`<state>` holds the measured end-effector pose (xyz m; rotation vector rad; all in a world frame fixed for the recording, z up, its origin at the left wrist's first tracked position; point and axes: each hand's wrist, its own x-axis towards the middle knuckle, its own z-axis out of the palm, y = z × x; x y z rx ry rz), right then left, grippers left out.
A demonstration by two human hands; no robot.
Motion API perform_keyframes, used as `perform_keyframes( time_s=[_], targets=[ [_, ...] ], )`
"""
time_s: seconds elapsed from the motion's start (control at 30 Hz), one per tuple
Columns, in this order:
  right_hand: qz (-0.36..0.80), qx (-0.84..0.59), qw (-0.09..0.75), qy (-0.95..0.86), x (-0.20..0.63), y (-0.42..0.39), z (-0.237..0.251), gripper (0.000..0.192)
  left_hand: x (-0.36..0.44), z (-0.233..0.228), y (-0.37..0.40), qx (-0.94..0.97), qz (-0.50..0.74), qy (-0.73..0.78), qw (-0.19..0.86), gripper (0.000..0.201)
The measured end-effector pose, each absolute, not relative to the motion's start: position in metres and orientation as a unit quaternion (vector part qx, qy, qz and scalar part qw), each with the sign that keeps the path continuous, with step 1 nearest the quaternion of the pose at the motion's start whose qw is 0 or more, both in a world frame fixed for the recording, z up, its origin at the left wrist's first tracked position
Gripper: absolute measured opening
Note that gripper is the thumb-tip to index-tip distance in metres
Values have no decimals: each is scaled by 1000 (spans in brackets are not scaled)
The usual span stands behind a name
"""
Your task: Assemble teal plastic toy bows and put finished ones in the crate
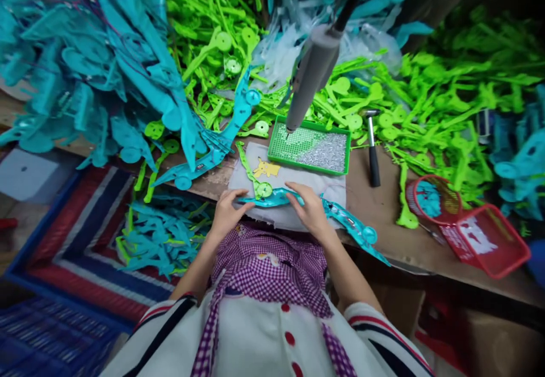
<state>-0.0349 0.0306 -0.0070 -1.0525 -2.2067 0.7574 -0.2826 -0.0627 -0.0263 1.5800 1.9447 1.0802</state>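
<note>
On the cloth at the bench's front edge, a long blue plastic part [281,197] lies crosswise between my hands. My left hand [230,211] has its thumb and fingers closed around the left end. Farther right, my right hand [310,208] grips the same piece, which runs out beyond it. A bright green plastic arm [251,175] with a round disc rests against the blue part's upper side. Beyond lies a green tray [350,153] of small silver metal pieces, likely screws, partly set in a perforated plate. A grey electric screwdriver [313,73] hangs above the tray, tip downward.
A tall pile of blue parts [85,70] stands left; green parts [447,93] heap along the back. A hammer [373,150] lies right of the tray, near red baskets [489,246]. Below left, a striped woven lining [80,241] holds more parts beside a blue crate [46,331].
</note>
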Motion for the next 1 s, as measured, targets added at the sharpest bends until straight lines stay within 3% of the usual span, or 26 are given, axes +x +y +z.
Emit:
perform_keyframes(
  time_s=[0.1, 0.2, 0.3, 0.4, 0.6, 0.7, 0.8, 0.9, 1.0],
  targets=[
    [250, -495, 338, -761, 6, 25, -5, 28, -267, 13, -55, 575, 409, 695, 138, 12],
    [203, -618, 374, -661, 52, 30, -5, 32, -238, 48, -21, 622, 430, 620, 212, 12],
    [124, -667, 358, -642, 89, 35, 0, 38, -207, 61, 25, 691, 393, 549, 258, 13],
    [99, -686, 344, -633, 105, 31, 11, 38, -176, 54, 53, 738, 344, 522, 255, 15],
    [119, -627, 384, -667, 83, 22, 29, 29, -120, 6, 53, 857, 161, 430, 234, 15],
    [139, -630, 413, -643, 78, 13, 40, 25, -111, -7, 56, 872, 136, 408, 233, 11],
    [153, -637, 488, -576, 76, -2, 59, 19, -121, -4, 64, 851, 212, 389, 281, 7],
    [93, -607, 565, -551, 68, -2, 66, 15, -152, 12, 64, 757, 378, 405, 345, 9],
    [78, -566, 512, -641, 60, 14, 54, 18, -199, 29, 47, 599, 528, 481, 362, 16]
  ],
)
